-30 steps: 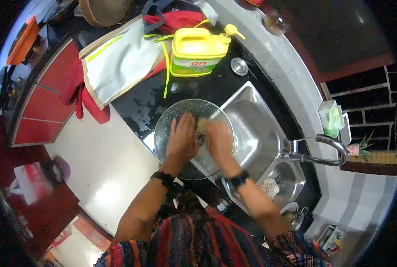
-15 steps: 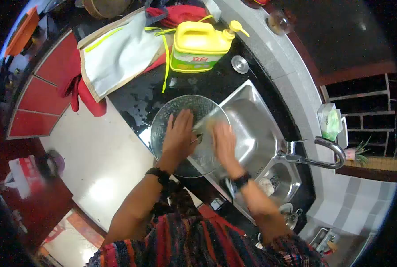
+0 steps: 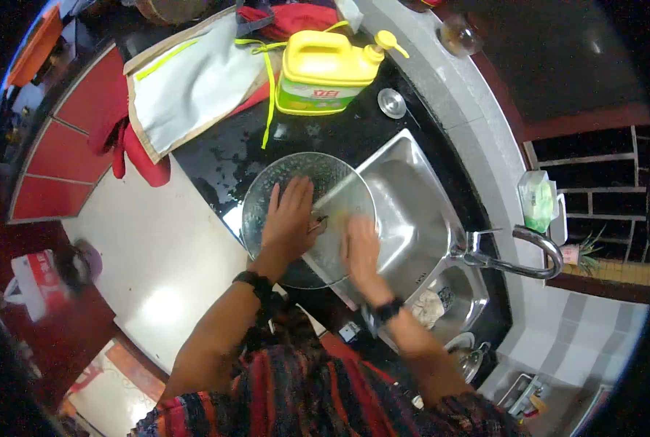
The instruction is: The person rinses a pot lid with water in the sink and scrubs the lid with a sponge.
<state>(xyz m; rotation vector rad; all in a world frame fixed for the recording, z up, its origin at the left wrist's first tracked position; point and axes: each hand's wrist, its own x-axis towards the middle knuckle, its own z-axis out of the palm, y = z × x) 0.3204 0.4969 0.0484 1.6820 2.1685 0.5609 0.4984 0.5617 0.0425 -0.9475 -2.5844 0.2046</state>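
Note:
A round transparent glass lid (image 3: pixel 274 186) with wet drops lies across the black counter and the left edge of the steel sink (image 3: pixel 405 182). My left hand (image 3: pixel 290 222) rests on the lid's left half, fingers spread, with its thumb near a small metal knob at the centre. On the lid's right half, my right hand (image 3: pixel 361 246) is blurred, its fingers close together over something yellowish that is too smeared to make out. A black band circles each wrist.
Behind the lid stand a yellow detergent jug (image 3: pixel 321 73) and a metal sink strainer (image 3: pixel 392 103). A white cloth with yellow ties (image 3: pixel 194 87) lies at the back left. The curved faucet (image 3: pixel 522 266) is right of the sink; a smaller basin (image 3: pixel 471 291) holds a pale item.
My right hand has moved across the lid, from near the centre toward its right and front side. My left hand stays pressed on the lid. The view has shifted slightly.

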